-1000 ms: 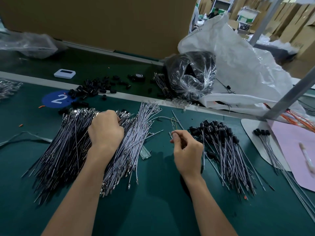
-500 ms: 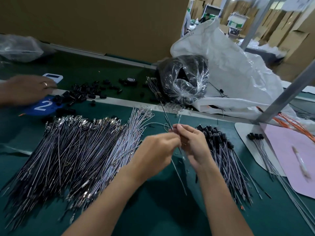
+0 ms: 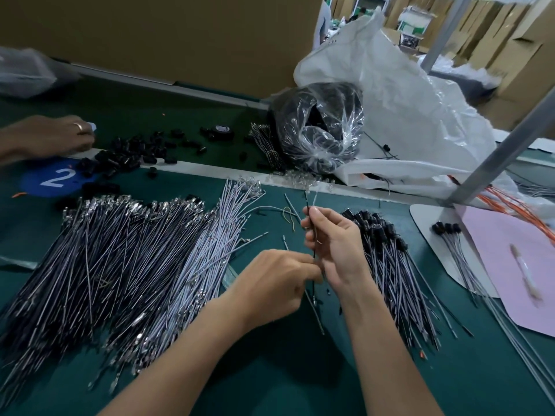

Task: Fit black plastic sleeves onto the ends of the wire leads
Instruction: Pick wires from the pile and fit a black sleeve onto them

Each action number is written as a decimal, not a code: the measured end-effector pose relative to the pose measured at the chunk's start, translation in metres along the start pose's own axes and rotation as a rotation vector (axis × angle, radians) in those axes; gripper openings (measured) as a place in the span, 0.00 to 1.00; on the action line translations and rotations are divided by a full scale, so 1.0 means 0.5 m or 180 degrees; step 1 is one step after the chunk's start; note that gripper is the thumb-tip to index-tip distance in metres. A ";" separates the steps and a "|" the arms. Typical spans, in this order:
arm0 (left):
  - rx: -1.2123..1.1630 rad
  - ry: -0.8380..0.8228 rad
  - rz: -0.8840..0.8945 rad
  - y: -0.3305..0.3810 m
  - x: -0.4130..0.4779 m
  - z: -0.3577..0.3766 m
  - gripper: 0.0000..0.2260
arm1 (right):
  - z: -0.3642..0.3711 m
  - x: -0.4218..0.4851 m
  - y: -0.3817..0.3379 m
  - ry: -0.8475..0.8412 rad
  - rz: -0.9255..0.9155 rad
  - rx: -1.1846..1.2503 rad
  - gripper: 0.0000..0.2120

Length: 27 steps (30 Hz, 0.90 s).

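My right hand (image 3: 333, 244) pinches two thin wire leads (image 3: 307, 199) upright above the green table, their tips sticking out past my fingertips. My left hand (image 3: 270, 283) sits just below and to the left, its fingertips pinching the same leads lower down. A large heap of bare leads (image 3: 120, 259) lies at the left. To the right lies a pile of leads with black sleeves fitted (image 3: 381, 244). Loose black plastic sleeves (image 3: 135, 154) are scattered at the back left.
Another person's hand with a ring (image 3: 51, 136) reaches in at the far left. A clear bag of black parts (image 3: 318, 130) and a big white bag (image 3: 405, 100) stand behind. A pink sheet (image 3: 510, 265) and a metal post (image 3: 504, 145) are at the right.
My left hand left the bare pile and came to my right hand, then slid down along the leads. The other person's hand has come in at the left.
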State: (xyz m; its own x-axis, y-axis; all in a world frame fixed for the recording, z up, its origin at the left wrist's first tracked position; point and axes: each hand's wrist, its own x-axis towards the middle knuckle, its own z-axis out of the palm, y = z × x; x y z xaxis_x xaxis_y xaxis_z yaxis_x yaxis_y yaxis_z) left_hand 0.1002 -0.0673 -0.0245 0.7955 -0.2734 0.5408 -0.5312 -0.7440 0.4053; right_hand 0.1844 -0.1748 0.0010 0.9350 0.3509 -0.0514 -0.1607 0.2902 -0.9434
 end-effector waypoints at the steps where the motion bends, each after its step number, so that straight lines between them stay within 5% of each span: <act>1: -0.0176 0.0300 -0.0060 0.006 0.001 -0.003 0.12 | -0.001 0.001 0.000 0.0017 -0.0076 -0.0029 0.05; 6: -0.1461 0.2224 -0.1576 -0.002 0.017 -0.033 0.07 | -0.006 -0.006 -0.001 -0.0480 -0.0374 -0.0501 0.04; 9: -0.2418 0.2035 -0.2330 -0.030 0.019 -0.048 0.12 | 0.002 -0.013 0.008 -0.0869 -0.0366 -0.0804 0.04; 15: -0.3396 0.2043 -0.2303 -0.034 0.017 -0.055 0.05 | 0.007 -0.011 0.020 -0.0878 -0.0363 -0.0970 0.04; 27: -0.2993 0.2161 -0.2175 -0.046 0.017 -0.053 0.07 | 0.010 -0.019 0.022 -0.0693 -0.0572 -0.1203 0.05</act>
State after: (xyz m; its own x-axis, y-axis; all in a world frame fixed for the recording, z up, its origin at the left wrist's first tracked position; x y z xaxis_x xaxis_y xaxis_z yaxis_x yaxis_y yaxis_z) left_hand 0.1115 -0.0361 -0.0096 0.8243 0.5390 0.1735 -0.3042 0.1630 0.9386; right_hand 0.1724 -0.1705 -0.0073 0.8429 0.5151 0.1555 0.1617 0.0330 -0.9863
